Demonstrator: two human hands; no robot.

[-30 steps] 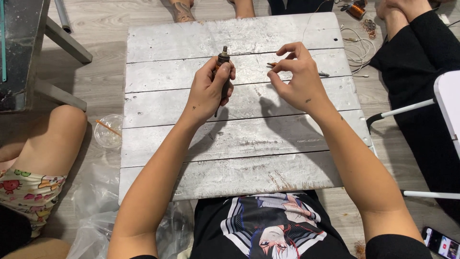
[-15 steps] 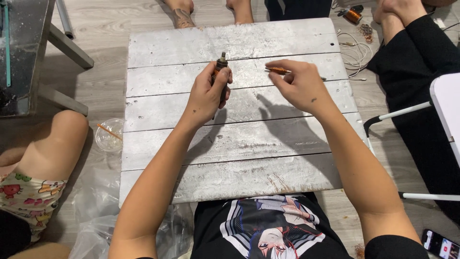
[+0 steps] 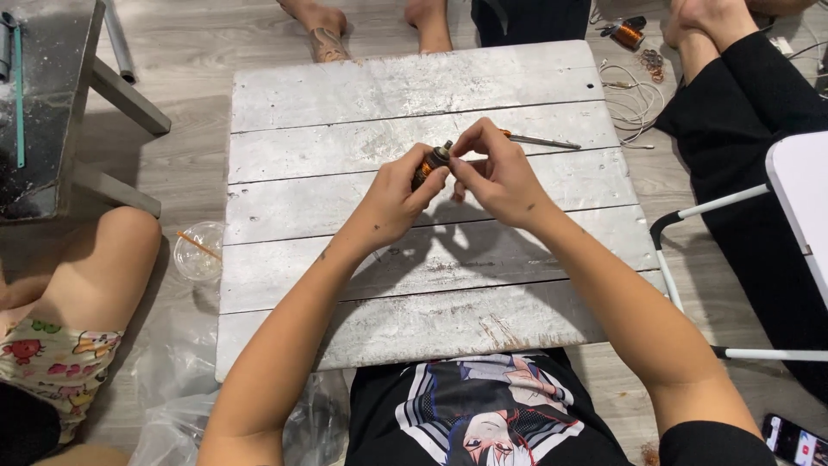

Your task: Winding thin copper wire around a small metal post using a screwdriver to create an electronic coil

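Note:
My left hand (image 3: 392, 203) grips a small dark cylindrical part (image 3: 431, 164) with orange copper winding, held tilted above the whitewashed plank table (image 3: 414, 86). My right hand (image 3: 496, 177) meets it from the right, thumb and fingertips pinched on the part's metal tip. Both hands hover over the table's middle. A thin screwdriver-like tool (image 3: 543, 141) with an orange handle lies on the planks just behind my right hand, its handle partly hidden by the fingers.
A clear plastic cup (image 3: 197, 250) stands on the floor left of the table. Coiled wire (image 3: 634, 99) and a copper spool (image 3: 632, 34) lie at the far right. Other people's legs sit left, far and right. A white chair (image 3: 802, 216), a dark bench (image 3: 43, 103) and a phone (image 3: 793, 440) surround me.
My right hand left the thin tool on the table and came left to pinch the tip of the part. My left hand lowered and tilted the part toward it.

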